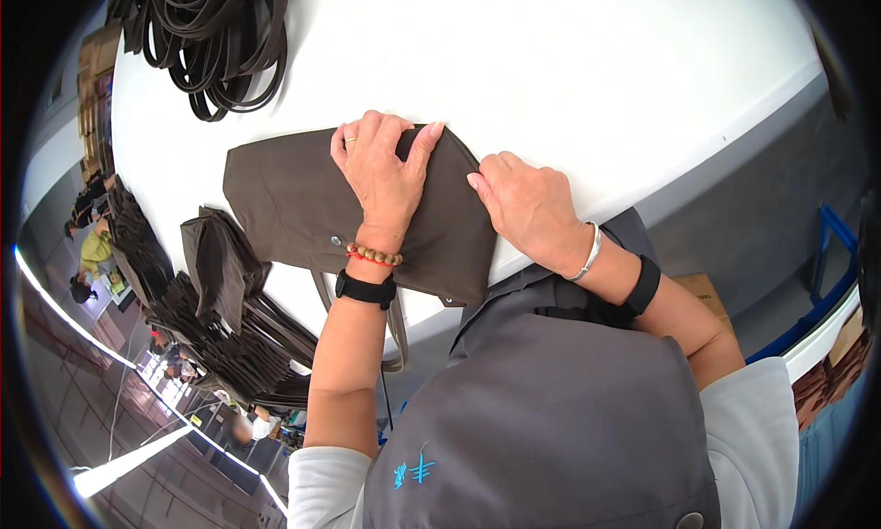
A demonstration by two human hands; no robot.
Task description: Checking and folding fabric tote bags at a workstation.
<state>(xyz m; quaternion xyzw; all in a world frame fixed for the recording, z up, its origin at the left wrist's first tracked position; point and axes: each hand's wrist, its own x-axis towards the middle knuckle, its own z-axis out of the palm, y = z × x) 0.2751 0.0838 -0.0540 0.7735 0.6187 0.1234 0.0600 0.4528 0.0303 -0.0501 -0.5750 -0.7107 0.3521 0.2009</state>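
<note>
A dark brown fabric bag (303,194) lies flattened on the white table (551,61), with a small metal snap (337,241) on its near part. Over its far edge bends my left hand (378,167), the fingers curled and the thumb at the far right corner. The left fingertips are partly hidden. My right hand (528,203) is closed at the bag's right edge, pinching it between thumb and bent fingers. A narrow brown strap (396,332) hangs by the table's near edge below the bag.
Looped dark straps (220,43) are heaped at the far left. More brown fabric pieces (225,263) stack along the left edge. A blue metal frame (812,295) and a cardboard box (702,295) stand at the right, below the table. Other people (94,249) are far off at left.
</note>
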